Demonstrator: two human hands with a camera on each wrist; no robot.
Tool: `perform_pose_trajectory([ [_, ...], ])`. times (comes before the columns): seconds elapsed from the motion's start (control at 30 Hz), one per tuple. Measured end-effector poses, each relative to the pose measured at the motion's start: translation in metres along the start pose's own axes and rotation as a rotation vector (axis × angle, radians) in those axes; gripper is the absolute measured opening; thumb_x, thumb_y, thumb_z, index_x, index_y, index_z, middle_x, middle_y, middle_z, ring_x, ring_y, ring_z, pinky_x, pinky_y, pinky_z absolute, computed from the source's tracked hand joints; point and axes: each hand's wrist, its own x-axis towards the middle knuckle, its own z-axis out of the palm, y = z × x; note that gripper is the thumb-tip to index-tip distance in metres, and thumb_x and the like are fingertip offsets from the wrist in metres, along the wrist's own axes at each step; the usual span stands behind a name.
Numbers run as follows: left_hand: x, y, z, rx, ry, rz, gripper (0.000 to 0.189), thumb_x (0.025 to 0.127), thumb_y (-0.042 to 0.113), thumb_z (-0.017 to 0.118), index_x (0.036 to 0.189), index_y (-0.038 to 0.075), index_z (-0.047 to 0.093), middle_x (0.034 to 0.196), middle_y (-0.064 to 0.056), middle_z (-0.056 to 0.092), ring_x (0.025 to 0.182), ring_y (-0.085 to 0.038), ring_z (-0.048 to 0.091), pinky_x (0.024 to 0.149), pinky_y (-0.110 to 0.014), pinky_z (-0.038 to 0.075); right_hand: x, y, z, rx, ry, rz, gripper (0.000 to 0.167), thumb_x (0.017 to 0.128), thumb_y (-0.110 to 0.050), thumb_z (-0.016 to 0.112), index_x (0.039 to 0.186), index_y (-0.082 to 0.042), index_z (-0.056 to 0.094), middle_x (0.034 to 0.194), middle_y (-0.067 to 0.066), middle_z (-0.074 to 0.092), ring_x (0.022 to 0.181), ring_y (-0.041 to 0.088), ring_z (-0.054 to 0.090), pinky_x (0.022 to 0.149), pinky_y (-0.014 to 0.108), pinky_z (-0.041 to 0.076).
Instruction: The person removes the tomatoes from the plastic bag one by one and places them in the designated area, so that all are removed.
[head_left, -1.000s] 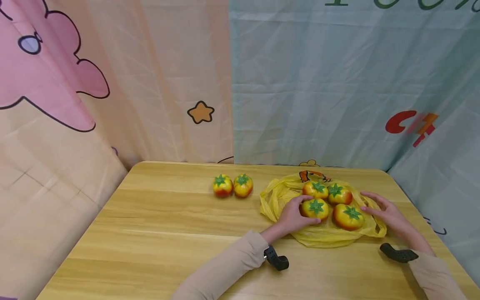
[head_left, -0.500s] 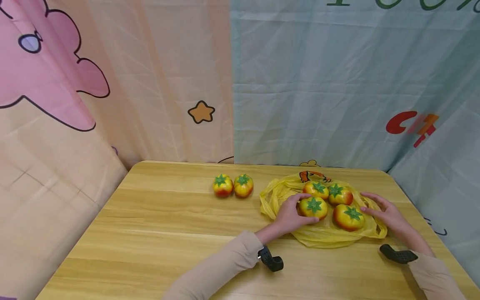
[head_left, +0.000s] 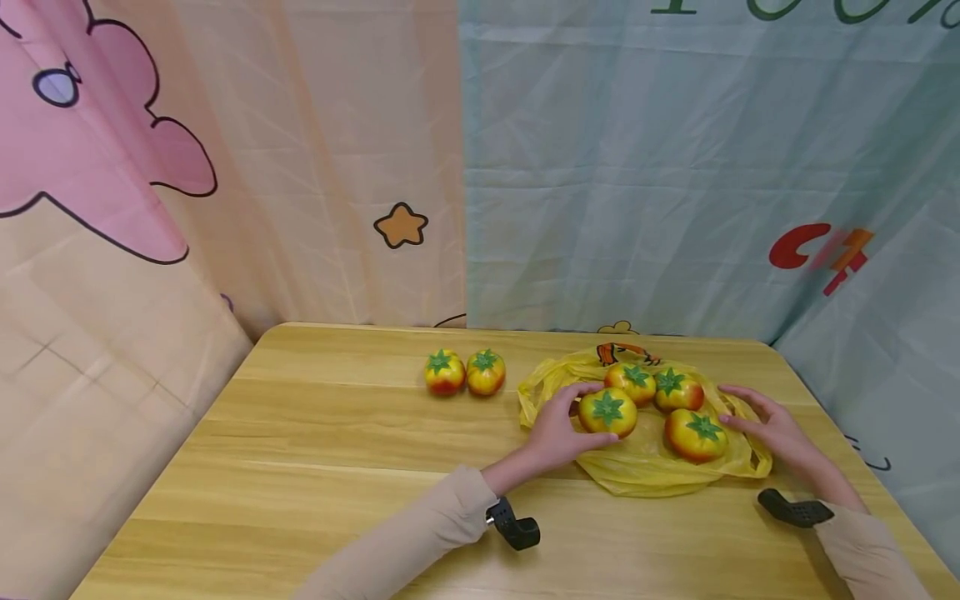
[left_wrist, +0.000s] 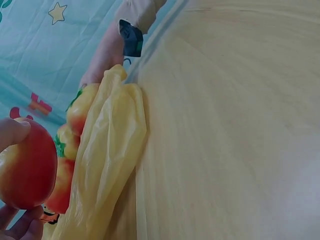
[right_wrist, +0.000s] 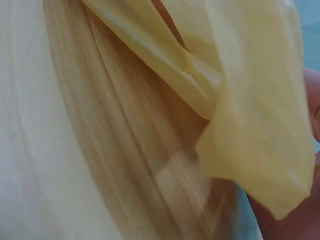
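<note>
Gripping one tomato point(head_left: 607, 412) over the yellow plastic bag point(head_left: 637, 479), the left hand point(head_left: 555, 435) seems at a carrying step; the next move should want a firm hold, clear of the neighbouring tomatoes point(head_left: 678, 392). The right hand point(head_left: 780, 433) is at the bag's edge, its grip unclear to me.

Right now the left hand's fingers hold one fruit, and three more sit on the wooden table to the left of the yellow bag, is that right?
Not quite: two fruits, not three, sit on the wooden table left of the yellow bag, as the head view shows. The left hand's fingers do hold one fruit.
</note>
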Motion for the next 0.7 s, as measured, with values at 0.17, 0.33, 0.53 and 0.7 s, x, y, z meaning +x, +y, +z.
perform_pose_trajectory([
  [0.17, -0.009, -0.001, -0.011, -0.003, 0.031, 0.023, 0.063, 0.077, 0.025, 0.081, 0.132, 0.013, 0.053, 0.129, -0.002, 0.056, 0.112, -0.012, 0.054, 0.094, -0.021, 0.047, 0.001, 0.000, 0.001, -0.002, -0.005, 0.016, 0.052, 0.097, -0.022, 0.057, 0.144, -0.010, 0.040, 0.145, -0.012, 0.040, 0.136, -0.010, 0.017, 0.106, 0.073, 0.004],
  [0.33, -0.016, 0.001, -0.024, -0.010, 0.056, 0.023, 0.063, 0.076, 0.024, 0.082, 0.132, 0.013, 0.054, 0.128, -0.003, 0.057, 0.112, -0.015, 0.054, 0.095, -0.023, 0.046, 0.001, 0.000, 0.001, 0.006, -0.010, 0.018, 0.052, 0.097, -0.022, 0.057, 0.144, -0.011, 0.040, 0.143, -0.019, 0.040, 0.143, 0.002, 0.015, 0.106, 0.073, 0.005],
  [0.53, -0.023, 0.000, -0.041, 0.000, 0.100, 0.015, 0.063, 0.076, 0.025, 0.081, 0.131, 0.013, 0.054, 0.128, -0.004, 0.057, 0.114, -0.019, 0.053, 0.097, -0.028, 0.046, 0.000, 0.000, 0.001, 0.017, -0.012, 0.019, 0.051, 0.097, -0.023, 0.058, 0.144, -0.014, 0.041, 0.143, -0.019, 0.040, 0.145, 0.011, 0.013, 0.106, 0.073, 0.005],
  [0.7, -0.030, -0.003, -0.059, 0.000, 0.146, 0.016, 0.061, 0.077, 0.023, 0.081, 0.130, 0.012, 0.054, 0.130, -0.007, 0.056, 0.114, -0.022, 0.054, 0.099, -0.037, 0.046, 0.000, 0.001, 0.002, 0.020, -0.012, 0.010, 0.049, 0.097, -0.023, 0.058, 0.143, -0.017, 0.043, 0.138, -0.023, 0.042, 0.135, -0.010, 0.017, 0.105, 0.073, 0.004],
])
